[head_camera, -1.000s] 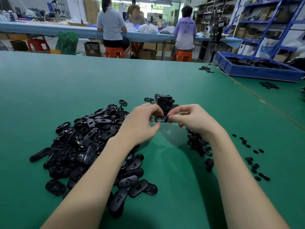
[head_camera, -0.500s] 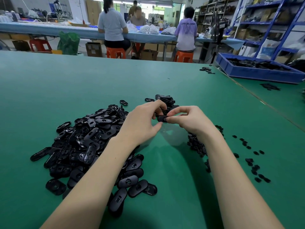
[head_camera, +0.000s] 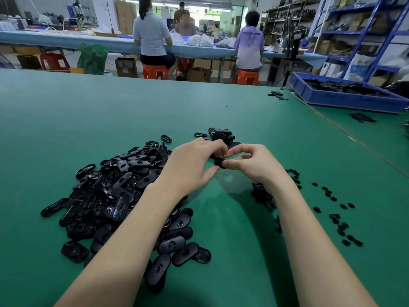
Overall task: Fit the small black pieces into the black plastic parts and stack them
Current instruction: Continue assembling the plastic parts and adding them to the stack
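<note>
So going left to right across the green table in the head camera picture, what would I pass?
Big pile of black plastic parts → left hand → the black part pinched between both hands → right hand → scattered small black pieces → blue tray at the far right edge.

head-worn view, forward-down, close over table [head_camera: 110,111]

1. The bench [head_camera: 110,111] under my arms is covered in a matt green mat, smooth and even.
2. The oval parts [head_camera: 124,191] heaped at my left are black plastic, glossy, catching the light.
3. The small pieces [head_camera: 340,227] scattered at my right look like duller black plastic.
4. The crate [head_camera: 345,100] at the far right is smooth blue plastic.
5. The stools [head_camera: 155,72] are orange plastic.
</note>
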